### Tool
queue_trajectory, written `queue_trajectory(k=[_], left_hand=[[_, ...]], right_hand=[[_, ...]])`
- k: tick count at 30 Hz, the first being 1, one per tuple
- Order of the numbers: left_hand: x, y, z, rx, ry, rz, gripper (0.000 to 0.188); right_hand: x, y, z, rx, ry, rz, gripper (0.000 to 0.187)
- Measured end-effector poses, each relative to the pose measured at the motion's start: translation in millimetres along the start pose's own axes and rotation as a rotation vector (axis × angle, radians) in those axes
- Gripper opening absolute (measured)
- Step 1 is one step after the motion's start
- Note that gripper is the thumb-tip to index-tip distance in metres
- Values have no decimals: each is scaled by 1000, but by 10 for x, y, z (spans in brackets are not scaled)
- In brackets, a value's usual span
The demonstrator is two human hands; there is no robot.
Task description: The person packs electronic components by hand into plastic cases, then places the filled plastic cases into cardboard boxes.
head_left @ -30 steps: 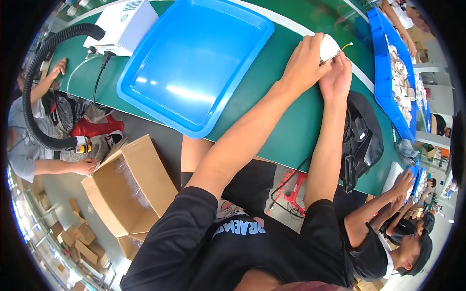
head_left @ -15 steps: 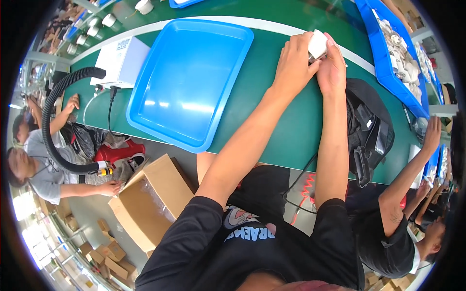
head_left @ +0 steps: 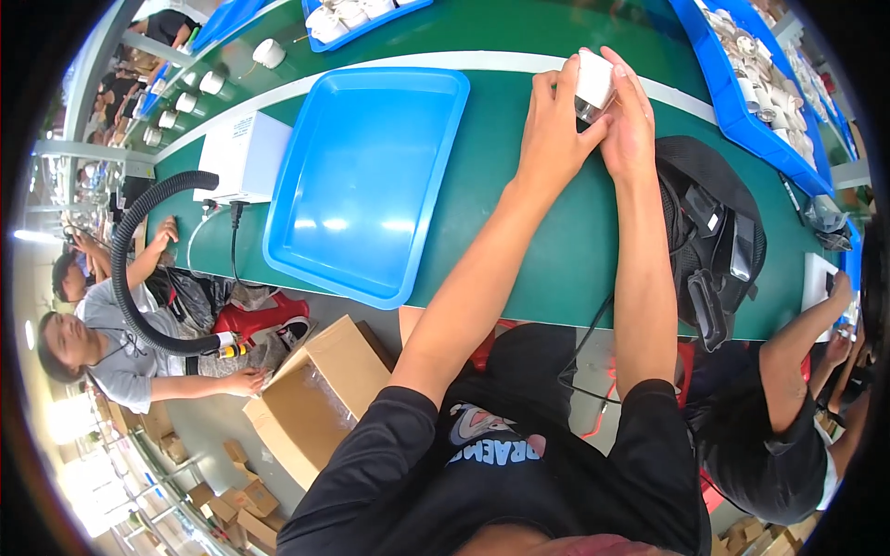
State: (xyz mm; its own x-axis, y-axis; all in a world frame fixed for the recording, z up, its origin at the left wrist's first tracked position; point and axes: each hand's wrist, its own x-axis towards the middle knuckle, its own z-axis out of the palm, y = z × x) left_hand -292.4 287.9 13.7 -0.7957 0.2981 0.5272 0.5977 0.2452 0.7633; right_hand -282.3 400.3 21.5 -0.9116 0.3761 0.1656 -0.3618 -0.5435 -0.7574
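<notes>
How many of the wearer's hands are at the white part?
2: the left hand at the left side of the white part, and the right hand at its right side. Neither hand is hidden.

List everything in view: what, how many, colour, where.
Small rounded part: 1, white, upper centre
Flat bench: 1, green, middle
Rectangular plastic tray: 1, blue, left of centre
Box-shaped device: 1, white, left of tray
Ribbed hose: 1, black, left of device
Mesh backpack: 1, black, right on bench
Long bin of white parts: at least one, blue, upper right
Shallow bin of white parts: 1, blue, top
Loose cylinders: at least five, white, upper left
Open cardboard carton: 1, brown, lower left
Co-workers: several, grey or black tops, left and right
Left hand: 1, bare, gripping the rounded part
Right hand: 1, bare, at its right side
</notes>
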Motion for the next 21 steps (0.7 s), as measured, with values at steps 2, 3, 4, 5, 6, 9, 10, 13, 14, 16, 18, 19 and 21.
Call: queue_trajectory(k=[2, 3, 4, 5, 6, 9, 10, 13, 14, 16, 18, 19, 21], left_hand=[[-7, 22, 11, 11, 10, -15, 80], [-6, 34, 21, 12, 6, -11, 80], [-13, 26, 21, 48, 21, 31, 80], [-17, 15, 19, 84, 37, 73, 80], [-18, 0, 12, 89, 36, 75, 80], [-18, -9, 26, 71, 32, 65, 80], [-14, -15, 19, 40, 28, 43, 80], [-11, -19, 7, 8, 32, 18, 80], [-10, -17, 5, 7, 39, 15, 80], [-14, -10, 0, 6, 35, 5, 80], [-13, -4, -10, 6, 31, -7, 81], [-14, 0, -9, 2, 34, -9, 81], [-14, 4, -13, -1, 38, -11, 81]], right_hand=[[-5, 10, -19, -23, -1, -3, 50], [-6, 11, -31, -51, -5, -1, 50], [-16, 10, 4, -45, -6, -1, 50], [-30, 4, 41, -47, 9, 11, 51], [-36, 4, 69, -51, 23, 24, 52], [-8, 10, -9, -9, 9, 53, 54], [-9, 14, -18, -7, 8, 53, 54], [-8, 29, -41, -42, 10, 61, 56], [-5, 32, -48, -23, -10, 60, 57], [-5, 31, -32, -3, -32, 58, 59], [-17, 15, 12, -37, -23, 64, 61], [-15, 9, 17, -37, -24, 64, 61], [-10, -3, 23, 56, -40, 98, 62]])
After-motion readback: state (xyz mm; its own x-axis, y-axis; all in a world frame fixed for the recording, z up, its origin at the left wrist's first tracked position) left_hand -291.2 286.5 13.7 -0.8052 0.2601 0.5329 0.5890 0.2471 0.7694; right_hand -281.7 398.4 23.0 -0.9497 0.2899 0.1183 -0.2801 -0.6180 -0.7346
